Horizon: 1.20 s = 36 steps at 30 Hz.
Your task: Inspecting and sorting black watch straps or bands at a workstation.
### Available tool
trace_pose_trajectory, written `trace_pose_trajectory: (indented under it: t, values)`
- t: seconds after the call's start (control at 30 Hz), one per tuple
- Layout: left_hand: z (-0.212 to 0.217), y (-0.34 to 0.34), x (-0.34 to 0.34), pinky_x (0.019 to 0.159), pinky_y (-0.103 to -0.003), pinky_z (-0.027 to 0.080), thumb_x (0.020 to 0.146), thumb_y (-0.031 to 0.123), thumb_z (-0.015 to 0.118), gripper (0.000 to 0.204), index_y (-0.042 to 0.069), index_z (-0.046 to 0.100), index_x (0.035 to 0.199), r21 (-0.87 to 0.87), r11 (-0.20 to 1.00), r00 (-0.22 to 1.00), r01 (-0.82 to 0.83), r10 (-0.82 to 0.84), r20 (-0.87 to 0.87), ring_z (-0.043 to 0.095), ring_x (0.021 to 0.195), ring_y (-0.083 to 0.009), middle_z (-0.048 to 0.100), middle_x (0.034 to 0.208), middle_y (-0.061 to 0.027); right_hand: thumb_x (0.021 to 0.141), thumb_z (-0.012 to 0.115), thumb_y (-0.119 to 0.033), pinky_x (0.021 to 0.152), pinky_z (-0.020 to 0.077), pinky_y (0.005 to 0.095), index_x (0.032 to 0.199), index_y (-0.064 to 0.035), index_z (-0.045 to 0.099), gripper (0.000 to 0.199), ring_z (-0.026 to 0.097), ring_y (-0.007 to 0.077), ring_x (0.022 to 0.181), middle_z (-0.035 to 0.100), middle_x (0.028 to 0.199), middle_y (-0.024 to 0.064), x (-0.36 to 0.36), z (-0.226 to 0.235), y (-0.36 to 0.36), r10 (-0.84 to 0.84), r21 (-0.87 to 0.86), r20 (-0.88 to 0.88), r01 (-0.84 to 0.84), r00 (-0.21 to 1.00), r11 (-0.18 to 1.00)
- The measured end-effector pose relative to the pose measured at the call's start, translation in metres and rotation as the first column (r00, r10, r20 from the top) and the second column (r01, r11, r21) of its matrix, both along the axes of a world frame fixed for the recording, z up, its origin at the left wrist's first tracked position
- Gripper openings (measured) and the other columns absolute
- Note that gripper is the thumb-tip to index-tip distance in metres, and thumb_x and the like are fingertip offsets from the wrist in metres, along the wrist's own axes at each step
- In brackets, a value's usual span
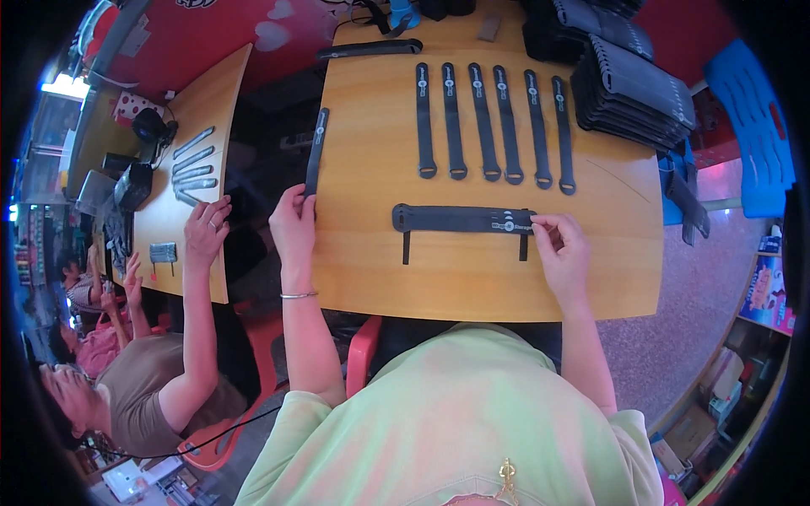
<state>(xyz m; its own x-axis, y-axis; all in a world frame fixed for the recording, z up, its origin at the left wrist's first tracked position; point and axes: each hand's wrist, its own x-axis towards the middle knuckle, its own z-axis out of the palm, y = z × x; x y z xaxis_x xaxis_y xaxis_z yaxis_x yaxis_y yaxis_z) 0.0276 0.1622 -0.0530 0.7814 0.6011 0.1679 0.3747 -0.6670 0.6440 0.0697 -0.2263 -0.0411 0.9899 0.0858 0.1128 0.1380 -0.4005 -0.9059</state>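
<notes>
My left hand (293, 221) grips the near end of a long narrow black strap (315, 152) lying along the left edge of the wooden table (472, 278). My right hand (561, 246) pinches the right end of a wide black band (460, 219) that lies flat across the table in front of me, with two thin black strips under it. Beyond it, several narrow black straps (494, 122) lie side by side in a row.
Stacks of black bands (633, 93) sit at the far right corner. Another strap (369, 50) lies at the far edge. A second person's hand (207, 232) rests on a neighbouring table (190, 244) with grey straps (194, 164). Blue plastic stools (751, 126) stand right.
</notes>
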Motion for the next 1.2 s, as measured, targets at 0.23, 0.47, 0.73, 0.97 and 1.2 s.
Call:
trace_pose_trajectory:
  t: [0.23, 0.47, 0.73, 0.97, 1.2]
  values:
    - [0.047, -0.036, -0.022, 0.062, -0.022, 0.050, 0.085, -0.005, 0.059, 0.018, -0.003, 0.063, 0.103, -0.077, 0.993, 0.927, 0.090, -0.055, 0.371, 0.063, 0.069, -0.0125, 0.063, 0.085, -0.0086, 0.082, 0.065, 0.001, 0.062, 0.0450, 0.0176, 0.116, -0.0061, 0.062, 0.035, 0.053, 0.0051, 0.067, 0.061, 0.096, 0.0052, -0.003, 0.028, 0.010, 0.158, 0.114, -0.156, -0.141, 0.975, 0.983]
    - [0.094, -0.100, -0.036, 0.058, -0.024, 0.049, 0.077, -0.010, 0.064, 0.019, -0.001, 0.067, 0.094, -0.052, 0.844, 0.817, 0.533, -0.498, 0.292, 0.062, 0.068, -0.0158, 0.064, 0.078, -0.0088, 0.083, 0.065, -0.002, 0.062, 0.0418, 0.0141, 0.140, -0.0037, 0.036, 0.064, 0.051, 0.0049, 0.076, 0.055, 0.118, 0.0121, -0.001, 0.055, 0.039, 0.385, 0.600, -0.211, -0.192, 0.898, 0.776]
    - [0.068, -0.115, -0.048, 0.063, -0.023, 0.051, 0.079, -0.009, 0.064, 0.018, -0.001, 0.067, 0.095, -0.442, 0.686, 0.801, 0.578, -0.580, 0.149, 0.064, 0.074, -0.0152, 0.065, 0.084, -0.0081, 0.085, 0.065, -0.006, 0.064, 0.0442, 0.0183, 0.101, -0.0050, 0.062, 0.017, 0.052, 0.0050, 0.070, 0.059, 0.087, -0.0005, -0.010, 0.045, 0.006, 0.323, 0.414, -0.447, -0.127, 0.834, 0.901]
    - [0.034, -0.109, -0.040, 0.065, -0.021, 0.053, 0.084, -0.005, 0.062, 0.021, -0.003, 0.060, 0.106, -0.787, 0.522, 0.936, 0.330, -0.287, 0.202, 0.064, 0.075, -0.0123, 0.065, 0.092, -0.0072, 0.087, 0.061, -0.002, 0.063, 0.0453, 0.0177, 0.099, -0.0036, 0.061, 0.012, 0.054, 0.0044, 0.071, 0.058, 0.086, -0.0016, -0.018, 0.031, -0.004, 0.278, 0.425, -0.403, -0.091, 0.872, 0.900]
    - [0.023, -0.108, -0.025, 0.066, -0.022, 0.054, 0.085, -0.003, 0.063, 0.016, -0.006, 0.062, 0.100, -0.801, 0.577, 0.981, 0.157, -0.185, 0.058, 0.066, 0.073, -0.0124, 0.066, 0.080, -0.0072, 0.088, 0.059, 0.000, 0.061, 0.0462, 0.0188, 0.104, -0.0026, 0.059, 0.016, 0.056, 0.0060, 0.069, 0.058, 0.087, 0.0002, -0.016, 0.015, -0.006, 0.179, 0.361, -0.370, -0.036, 0.912, 0.932]
